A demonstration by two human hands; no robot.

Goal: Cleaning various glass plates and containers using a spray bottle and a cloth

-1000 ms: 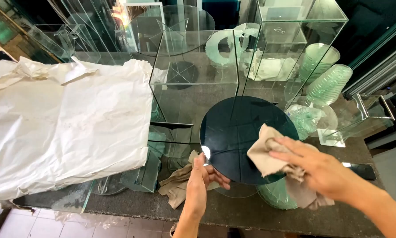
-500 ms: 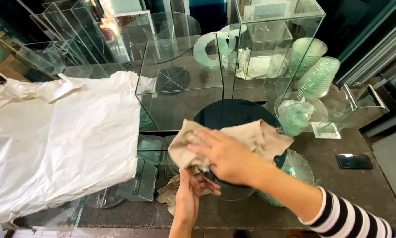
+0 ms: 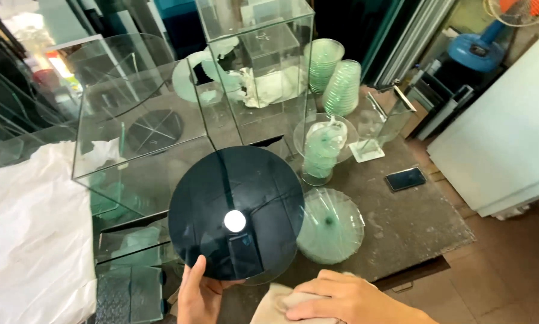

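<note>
Workbench (image 3: 401, 222): dark slab carrying everything; white sheeting (image 3: 29, 240) is lying over its left end.
Glass boxes (image 3: 143, 132): two clear cases are standing at the far centre, muddling what sits behind them.
Dark glass disc (image 3: 236, 213): tilted up at near centre, a bright glint showing near its middle.
Change: the cloth (image 3: 269, 309) was lying across the disc half a second ago; now it is off, and the whole face is showing bare.
Right hand (image 3: 347, 300): lying curled over the cloth at the near edge, pressing it down.
Left hand (image 3: 200, 294): fingers closed on the disc's lower rim, propping it.
Hidden: the cloth and both wrists are running out of frame.
</note>
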